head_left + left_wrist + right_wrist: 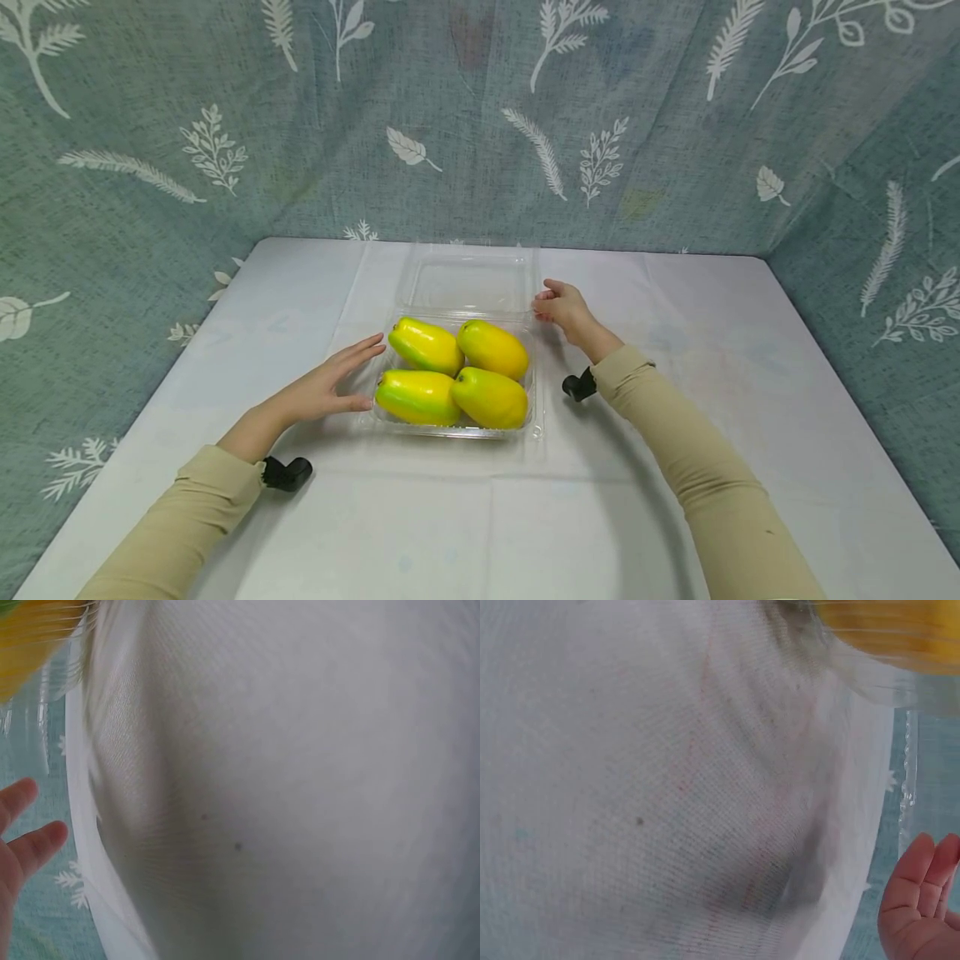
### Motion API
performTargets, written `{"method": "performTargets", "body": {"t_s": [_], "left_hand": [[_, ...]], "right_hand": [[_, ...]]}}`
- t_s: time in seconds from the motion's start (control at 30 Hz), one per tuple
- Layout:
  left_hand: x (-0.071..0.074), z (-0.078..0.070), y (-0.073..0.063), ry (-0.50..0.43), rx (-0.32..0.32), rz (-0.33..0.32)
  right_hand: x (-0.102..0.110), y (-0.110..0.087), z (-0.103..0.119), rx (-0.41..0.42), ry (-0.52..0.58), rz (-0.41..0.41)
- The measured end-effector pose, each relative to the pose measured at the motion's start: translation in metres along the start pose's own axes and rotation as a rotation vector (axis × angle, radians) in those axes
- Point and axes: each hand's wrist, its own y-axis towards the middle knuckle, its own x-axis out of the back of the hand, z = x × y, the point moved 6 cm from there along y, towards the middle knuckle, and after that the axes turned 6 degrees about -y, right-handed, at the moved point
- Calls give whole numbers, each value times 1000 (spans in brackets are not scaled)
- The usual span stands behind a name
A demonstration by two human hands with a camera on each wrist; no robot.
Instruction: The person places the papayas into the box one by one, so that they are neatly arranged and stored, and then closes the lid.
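A clear plastic clamshell box (457,432) stands on the table with its lid (467,282) folded back, away from me. Several yellow-green fruits (491,398), plump and oblong like mangoes or small papayas, fill its base in two rows. My left hand (324,390) is at the box's left side, fingers spread and thumb pointing at the front left corner. By the right edge of the raised lid is my right hand (568,312), its fingers loosely bent. Loosely extended fingers of the right hand (921,915) show near the lid's edge in the right wrist view.
A white cloth (450,517) covers the table, with a few creases. Behind the table and at both sides hangs a grey-green curtain (465,150) with white leaf prints. A black wrist mount (288,474) sticks out below the left cuff, another (579,385) below the right.
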Motion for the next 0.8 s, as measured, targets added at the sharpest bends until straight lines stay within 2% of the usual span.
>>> {"method": "performTargets", "body": {"t_s": [0.13,0.4,0.8], "left_hand": [[0,0,0,1,4,2],[1,1,1,2,8,3],[0,2,0,-8,20,2]], "right_hand": [[0,1,2,29,-20,8],[4,-5,9,158,-102,-5],[10,-21,20,251,-78,9]]}}
